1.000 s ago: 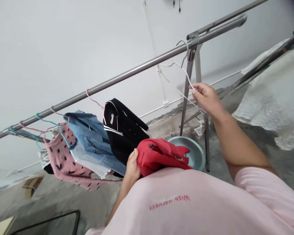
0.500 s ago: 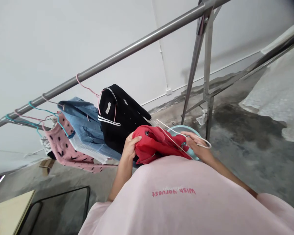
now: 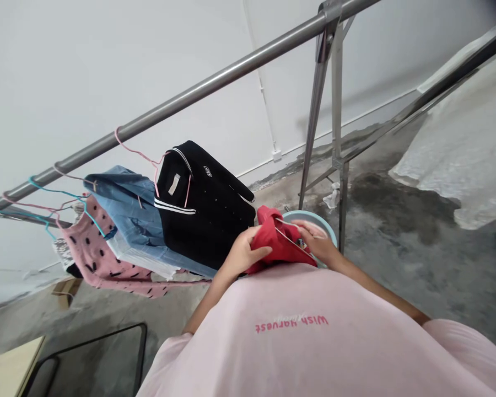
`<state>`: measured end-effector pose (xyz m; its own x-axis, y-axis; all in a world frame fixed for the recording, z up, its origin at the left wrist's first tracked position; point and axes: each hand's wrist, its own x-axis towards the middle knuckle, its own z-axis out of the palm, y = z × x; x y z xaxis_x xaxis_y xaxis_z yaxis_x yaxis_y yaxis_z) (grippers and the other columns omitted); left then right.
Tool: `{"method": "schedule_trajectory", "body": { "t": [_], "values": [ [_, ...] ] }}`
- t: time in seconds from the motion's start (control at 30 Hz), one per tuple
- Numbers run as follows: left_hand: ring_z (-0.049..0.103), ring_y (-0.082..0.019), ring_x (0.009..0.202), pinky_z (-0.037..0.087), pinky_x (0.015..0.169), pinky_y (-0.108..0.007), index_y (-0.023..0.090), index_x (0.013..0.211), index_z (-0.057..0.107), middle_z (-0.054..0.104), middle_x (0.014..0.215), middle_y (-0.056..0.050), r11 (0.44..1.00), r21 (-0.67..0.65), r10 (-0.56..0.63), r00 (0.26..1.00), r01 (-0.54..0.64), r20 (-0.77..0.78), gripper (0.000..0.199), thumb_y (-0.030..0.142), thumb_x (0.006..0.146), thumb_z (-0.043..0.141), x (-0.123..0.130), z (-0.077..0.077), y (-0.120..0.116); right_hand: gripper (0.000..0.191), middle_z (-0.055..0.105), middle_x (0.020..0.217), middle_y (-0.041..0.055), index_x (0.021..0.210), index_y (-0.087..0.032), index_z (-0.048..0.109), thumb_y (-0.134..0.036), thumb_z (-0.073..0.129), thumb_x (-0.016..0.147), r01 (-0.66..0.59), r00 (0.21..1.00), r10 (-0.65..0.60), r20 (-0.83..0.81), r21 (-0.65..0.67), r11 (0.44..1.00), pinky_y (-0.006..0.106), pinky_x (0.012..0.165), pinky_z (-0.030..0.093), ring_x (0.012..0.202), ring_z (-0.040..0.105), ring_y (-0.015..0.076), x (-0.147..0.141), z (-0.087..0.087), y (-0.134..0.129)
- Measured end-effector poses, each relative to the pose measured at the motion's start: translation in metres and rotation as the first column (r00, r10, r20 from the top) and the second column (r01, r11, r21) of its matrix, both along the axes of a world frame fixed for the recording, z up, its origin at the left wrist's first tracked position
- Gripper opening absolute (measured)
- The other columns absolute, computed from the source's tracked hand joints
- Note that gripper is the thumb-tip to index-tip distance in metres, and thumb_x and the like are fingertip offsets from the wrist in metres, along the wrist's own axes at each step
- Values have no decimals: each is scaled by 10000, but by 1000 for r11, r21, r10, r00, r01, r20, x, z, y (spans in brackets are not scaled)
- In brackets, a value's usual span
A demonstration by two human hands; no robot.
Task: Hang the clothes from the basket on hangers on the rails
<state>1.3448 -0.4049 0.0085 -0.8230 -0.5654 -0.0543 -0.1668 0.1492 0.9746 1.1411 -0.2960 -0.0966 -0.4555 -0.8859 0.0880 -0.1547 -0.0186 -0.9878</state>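
Left hand [image 3: 244, 252] pinches red garment [image 3: 268, 242], just below and right of frame centre. Right hand [image 3: 321, 246] grips white hanger [image 3: 289, 239], lying against the garment. Black garment [image 3: 206, 223] (on pink hanger [image 3: 138, 152]) hangs left.

The shirt [image 3: 306, 361] is pale pink, with a short right sleeve [image 3: 465, 342] at 4 o'clock, left sleeve [image 3: 167, 355] at 7 o'clock, and inverted deep-pink "Wish Harvest" lettering [image 3: 291, 324] at 5 o'clock.
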Motion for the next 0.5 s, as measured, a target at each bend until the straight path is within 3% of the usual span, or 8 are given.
{"method": "schedule_trajectory", "body": {
  "t": [0.07,0.13,0.2,0.3,0.33,0.4,0.47,0.5],
  "values": [
    [564,-279,1149,414,1008,-357,194,1293,602,599,1262,-88,977,-157,-134,988,145,80,595,206,713,734,-6,4,5,223,465,588,-17,980,-197,623,-352,541,842,138,966,-123,226,-50,989,237,483,347,518,422,117,-6,16,-6],
    [517,-287,1224,357,1072,-380,217,1348,558,559,1329,-82,944,-270,-160,979,188,123,654,210,717,730,-10,4,7,163,310,514,-58,949,-208,583,-331,561,844,279,888,-192,418,-159,947,214,428,183,441,245,86,-14,39,-6],
    [475,-279,1275,325,1099,-380,238,1401,498,517,1382,-71,931,-331,-120,985,156,127,719,206,719,723,-12,-2,7,123,261,506,-66,913,-219,543,-315,578,847,406,835,-219,505,-298,864,216,431,162,439,203,84,-20,62,-1],
    [536,-255,1183,395,1018,-356,217,1361,528,573,1298,-71,932,-363,21,995,14,93,634,152,743,649,-9,-15,5,109,239,517,-64,927,-246,505,-328,553,875,474,840,-244,484,-438,764,226,438,206,440,205,96,-18,81,5],
    [574,-242,1099,430,955,-341,196,1307,568,613,1213,-73,932,-362,60,995,-27,81,559,136,753,614,-7,-19,5,116,249,523,-61,935,-249,508,-346,544,883,435,872,-239,428,-450,780,231,443,222,444,218,99,-14,82,4],
    [600,-213,962,456,861,-313,161,1168,631,641,1073,-72,927,-373,69,995,-39,67,399,125,776,563,-3,-20,5,182,333,556,-44,939,-240,534,-399,575,863,218,962,-125,244,-400,890,244,473,284,478,303,105,-5,76,-5],
    [592,-200,924,453,840,-300,145,1041,656,630,1022,-73,907,-417,-28,997,57,75,278,119,792,534,-1,-17,5,274,436,628,-13,898,-211,550,-470,605,831,-2,994,34,105,-283,959,256,525,349,553,402,115,3,66,-20],
    [585,-198,930,448,849,-297,141,996,658,622,1017,-75,887,-447,-85,993,114,86,241,114,794,528,-1,-14,5,313,460,658,0,868,-200,541,-506,594,831,-37,993,63,96,-250,968,257,540,363,578,424,117,5,63,-29]
  ]
}}
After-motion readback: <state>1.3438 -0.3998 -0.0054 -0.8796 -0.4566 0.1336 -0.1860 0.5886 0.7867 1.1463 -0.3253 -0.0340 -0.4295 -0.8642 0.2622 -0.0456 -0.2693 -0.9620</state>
